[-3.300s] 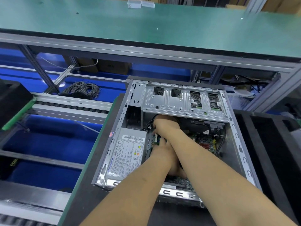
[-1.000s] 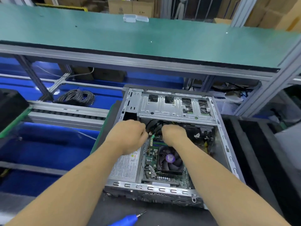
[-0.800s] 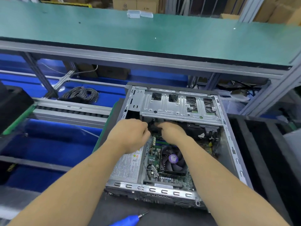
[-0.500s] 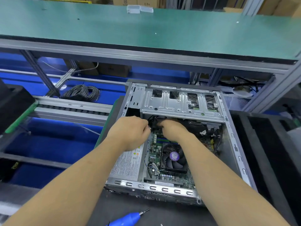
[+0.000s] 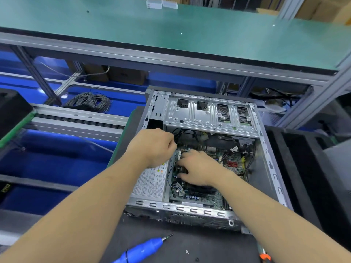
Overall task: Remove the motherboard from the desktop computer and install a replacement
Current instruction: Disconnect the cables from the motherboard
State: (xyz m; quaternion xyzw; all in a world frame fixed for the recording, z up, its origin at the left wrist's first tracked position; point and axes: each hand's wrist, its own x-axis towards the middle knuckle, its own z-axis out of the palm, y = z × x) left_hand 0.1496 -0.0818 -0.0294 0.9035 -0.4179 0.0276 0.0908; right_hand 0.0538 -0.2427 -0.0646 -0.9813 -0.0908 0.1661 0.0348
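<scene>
**Motherboard seated in open case; right hand shifted onto board**

Desktop computer case (image 5: 269,168) lying on its side on dark surface (image 5: 209,247), side panel off. Green motherboard (image 5: 230,163) flat on the case floor, right of the power supply (image 5: 152,180), below the silver drive cage (image 5: 207,114); red components at its right edge, black cables (image 5: 248,160) looping alongside. Cooler mostly hidden under the wrist.

Left hand (image 5: 153,147) curled at the upper left corner of the board, pinching black cables (image 5: 175,134) beside the cage. Right hand (image 5: 197,168) open, fingers spread, pressing on the board's left portion.

Against half a second ago: right hand withdrawn from the cable bundle and lowered over the fan area; left hand unchanged. Blue electric screwdriver (image 5: 141,249) in the same spot on the surface near the case front.
</scene>
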